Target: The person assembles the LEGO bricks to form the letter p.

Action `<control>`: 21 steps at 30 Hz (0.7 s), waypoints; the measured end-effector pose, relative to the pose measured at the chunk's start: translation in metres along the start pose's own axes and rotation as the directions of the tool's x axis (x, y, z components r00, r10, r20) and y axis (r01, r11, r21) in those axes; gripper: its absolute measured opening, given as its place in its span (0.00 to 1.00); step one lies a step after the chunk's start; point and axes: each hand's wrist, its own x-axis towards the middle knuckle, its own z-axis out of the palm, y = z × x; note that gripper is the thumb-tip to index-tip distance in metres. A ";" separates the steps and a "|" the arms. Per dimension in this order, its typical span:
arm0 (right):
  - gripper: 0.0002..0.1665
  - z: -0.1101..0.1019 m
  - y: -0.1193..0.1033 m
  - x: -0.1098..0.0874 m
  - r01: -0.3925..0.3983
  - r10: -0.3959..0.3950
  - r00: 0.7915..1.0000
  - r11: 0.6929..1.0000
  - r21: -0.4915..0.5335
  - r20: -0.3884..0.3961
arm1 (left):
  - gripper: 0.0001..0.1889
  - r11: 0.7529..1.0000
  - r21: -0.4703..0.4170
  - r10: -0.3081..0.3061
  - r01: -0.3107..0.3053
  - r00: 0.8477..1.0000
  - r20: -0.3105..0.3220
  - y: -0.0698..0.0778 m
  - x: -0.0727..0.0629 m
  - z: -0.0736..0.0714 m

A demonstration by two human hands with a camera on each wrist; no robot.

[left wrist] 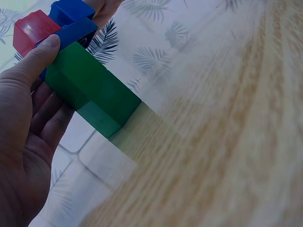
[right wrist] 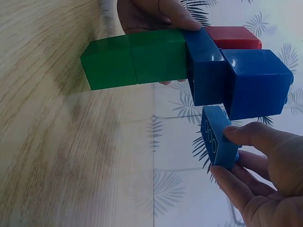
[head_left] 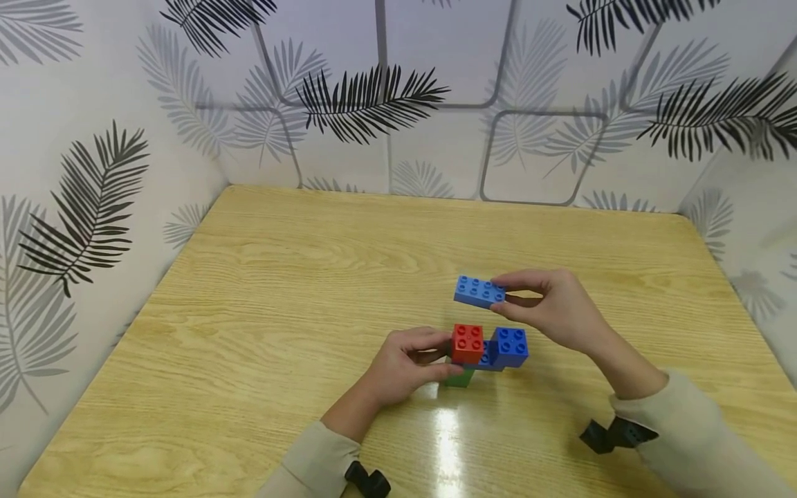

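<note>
My left hand (head_left: pixel 405 366) grips a small tower of toy building blocks between thumb and fingers. Two green blocks (right wrist: pixel 135 59) form its upright column on the table. Across the top lies a blue brick (right wrist: pixel 206 71), which carries a red block (head_left: pixel 468 344) and, to the right, a dark blue block (head_left: pixel 510 347). Behind and above the tower, my right hand (head_left: pixel 557 308) pinches a lighter blue brick (head_left: pixel 479 292) by its right end. That brick is apart from the tower, studs up; its hollow underside shows in the right wrist view.
A wooden table (head_left: pixel 280 290) lies under the tower. Behind it and at the sides stand pale panels (head_left: pixel 436 152) printed with leaves. Both sleeves (head_left: pixel 691 422) bear small black devices at the wrists.
</note>
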 end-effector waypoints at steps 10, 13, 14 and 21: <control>0.19 -0.005 -0.012 -0.003 0.018 -0.017 1.000 0.999 -0.041 0.007 | 0.23 1.000 -0.009 -0.007 0.007 1.000 -0.012 -0.001 -0.001 0.000; 0.19 -0.009 -0.019 -0.006 0.017 -0.017 1.000 0.999 -0.030 0.017 | 0.23 1.000 -0.009 0.002 -0.002 1.000 -0.009 -0.001 -0.001 0.000; 0.19 -0.010 -0.021 -0.007 0.020 -0.019 1.000 1.000 -0.025 0.021 | 0.23 1.000 -0.008 0.005 -0.005 1.000 -0.008 -0.001 -0.001 -0.001; 0.18 -0.012 -0.029 -0.013 0.060 -0.059 0.997 0.997 -0.040 0.044 | 0.23 1.000 0.001 -0.015 0.015 1.000 -0.008 -0.001 0.000 0.000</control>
